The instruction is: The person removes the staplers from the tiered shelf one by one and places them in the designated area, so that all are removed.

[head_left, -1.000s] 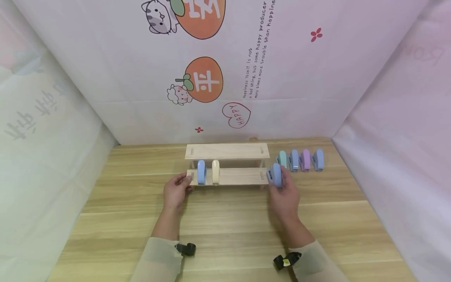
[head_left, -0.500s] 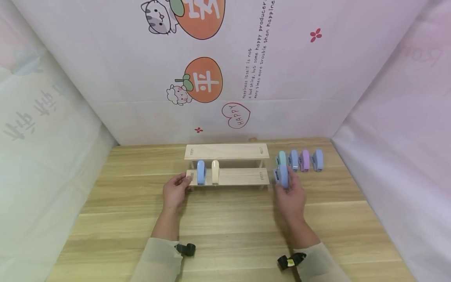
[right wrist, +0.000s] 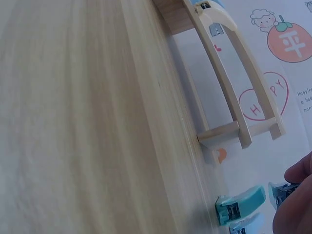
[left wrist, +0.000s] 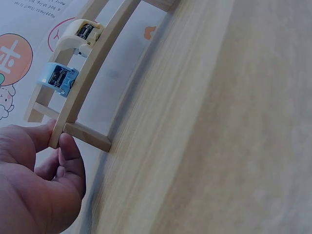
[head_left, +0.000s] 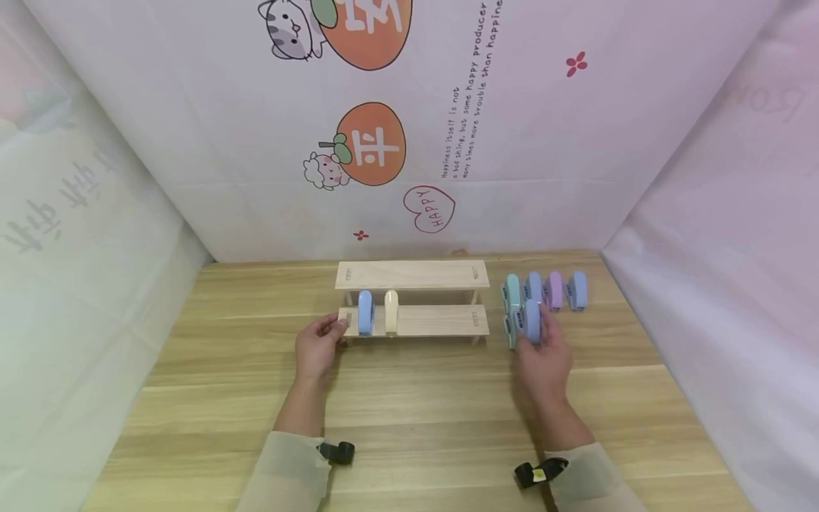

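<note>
A two-step wooden rack stands near the back of the table. My left hand pinches the left end of its lower step between thumb and fingers, shown closely in the left wrist view. On that step, a blue stapler and a cream stapler stand side by side toward the left. Right of the rack, my right hand holds another blue stapler above the table. Just left of it is a teal stapler, partly hidden. In the right wrist view only some fingers show at the edge.
Behind my right hand is a row of staplers: teal, blue, purple and blue-violet. The rack's upper step is bare wood. Printed white cloth walls the table at back and sides.
My right hand has moved right, away from the rack's end, with the blue stapler in its grip. The front teal stapler now shows. My left hand stays on the rack.
</note>
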Demonstrator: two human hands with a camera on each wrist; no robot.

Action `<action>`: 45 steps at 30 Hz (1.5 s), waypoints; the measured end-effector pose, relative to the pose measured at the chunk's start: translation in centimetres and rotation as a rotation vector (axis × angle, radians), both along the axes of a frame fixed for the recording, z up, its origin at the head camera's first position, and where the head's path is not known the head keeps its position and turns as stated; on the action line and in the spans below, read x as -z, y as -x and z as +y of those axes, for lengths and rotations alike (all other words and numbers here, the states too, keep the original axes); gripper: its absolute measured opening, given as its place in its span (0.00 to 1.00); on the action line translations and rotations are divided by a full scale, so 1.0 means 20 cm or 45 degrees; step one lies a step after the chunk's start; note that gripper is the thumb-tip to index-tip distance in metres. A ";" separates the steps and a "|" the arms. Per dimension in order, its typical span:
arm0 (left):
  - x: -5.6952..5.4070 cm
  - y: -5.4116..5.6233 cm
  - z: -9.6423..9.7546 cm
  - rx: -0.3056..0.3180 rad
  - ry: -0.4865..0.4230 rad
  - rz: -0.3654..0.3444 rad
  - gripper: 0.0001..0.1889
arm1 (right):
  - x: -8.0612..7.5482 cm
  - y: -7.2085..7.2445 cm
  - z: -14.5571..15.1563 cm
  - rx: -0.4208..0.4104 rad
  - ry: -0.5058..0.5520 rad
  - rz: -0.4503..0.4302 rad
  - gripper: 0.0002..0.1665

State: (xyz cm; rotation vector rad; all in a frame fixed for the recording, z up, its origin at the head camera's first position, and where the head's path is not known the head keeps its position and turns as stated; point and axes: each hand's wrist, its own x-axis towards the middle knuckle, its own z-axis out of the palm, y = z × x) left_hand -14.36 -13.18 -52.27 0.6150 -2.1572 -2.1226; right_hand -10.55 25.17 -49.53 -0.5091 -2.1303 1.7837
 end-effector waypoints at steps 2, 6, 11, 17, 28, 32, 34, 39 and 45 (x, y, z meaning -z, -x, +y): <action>0.01 0.00 0.00 0.006 -0.019 -0.002 0.19 | 0.01 0.00 0.01 0.008 0.012 -0.003 0.46; 0.01 -0.01 -0.01 0.008 -0.051 0.006 0.19 | 0.02 0.01 0.04 0.021 0.069 -0.008 0.46; 0.00 -0.02 -0.01 0.011 -0.056 0.021 0.19 | 0.01 0.03 0.07 0.045 0.227 -0.047 0.48; 0.01 -0.02 -0.02 0.000 -0.080 0.027 0.19 | 0.02 0.05 0.12 0.065 0.215 -0.146 0.49; 0.03 -0.02 -0.02 0.011 -0.089 0.005 0.19 | 0.05 0.10 0.16 0.004 0.185 -0.373 0.56; 0.03 -0.02 -0.02 0.017 -0.085 0.009 0.21 | 0.06 0.11 0.16 0.007 0.167 -0.385 0.56; 0.03 -0.02 -0.02 0.012 -0.085 0.011 0.21 | 0.07 0.11 0.16 0.008 0.162 -0.392 0.56; 0.02 -0.02 -0.02 -0.004 -0.092 0.012 0.20 | 0.08 0.12 0.18 -0.007 0.100 -0.413 0.56; 0.02 -0.02 -0.02 0.001 -0.098 0.011 0.20 | 0.09 0.13 0.20 -0.025 0.094 -0.416 0.54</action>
